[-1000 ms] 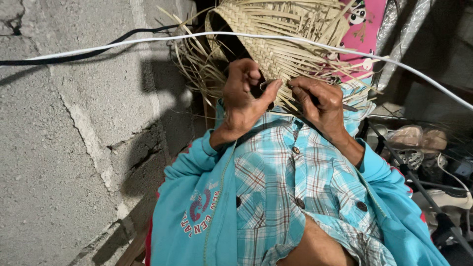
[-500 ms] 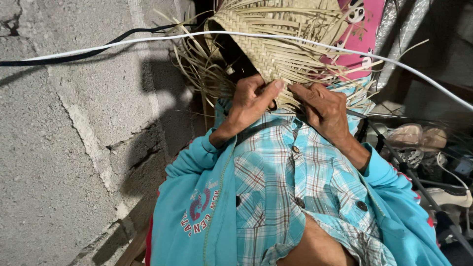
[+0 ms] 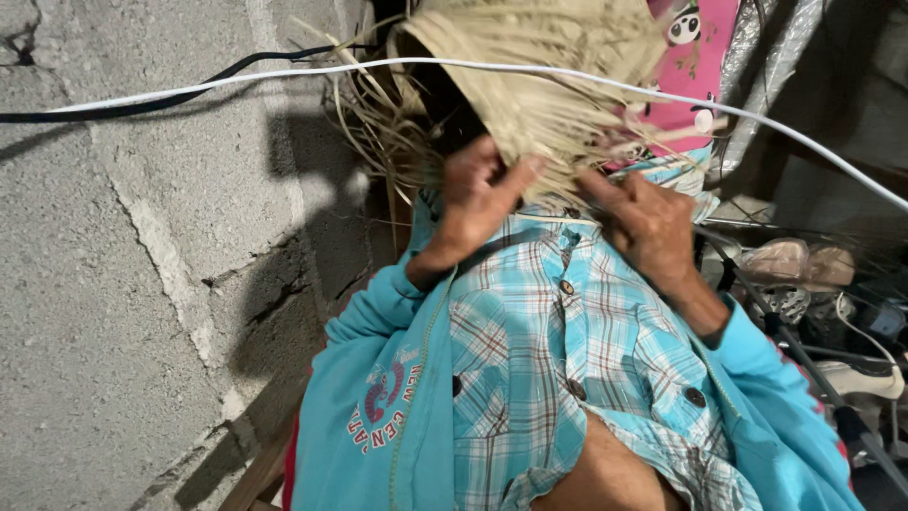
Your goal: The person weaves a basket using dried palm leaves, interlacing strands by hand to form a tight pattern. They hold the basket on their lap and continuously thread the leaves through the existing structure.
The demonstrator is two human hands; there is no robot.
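A half-woven basket of pale straw (image 3: 539,71) is held up in front of my chest, with loose strands sticking out on its left side. My left hand (image 3: 473,203) grips its lower left edge, thumb pressed against the weave. My right hand (image 3: 648,222) holds the lower right edge, fingers curled on the strands. Both arms are in turquoise sleeves over a blue plaid shirt (image 3: 558,360). The basket looks blurred.
A grey block wall (image 3: 142,284) stands close on the left. A white cable (image 3: 776,128) and a black cable (image 3: 189,90) run across in front of the basket. Pink cloth (image 3: 700,57) hangs behind; shoes and clutter (image 3: 804,270) lie at right.
The basket has turned and tipped between my hands. My left hand slid from inside the rim to its lower edge. My right hand stayed at the right edge.
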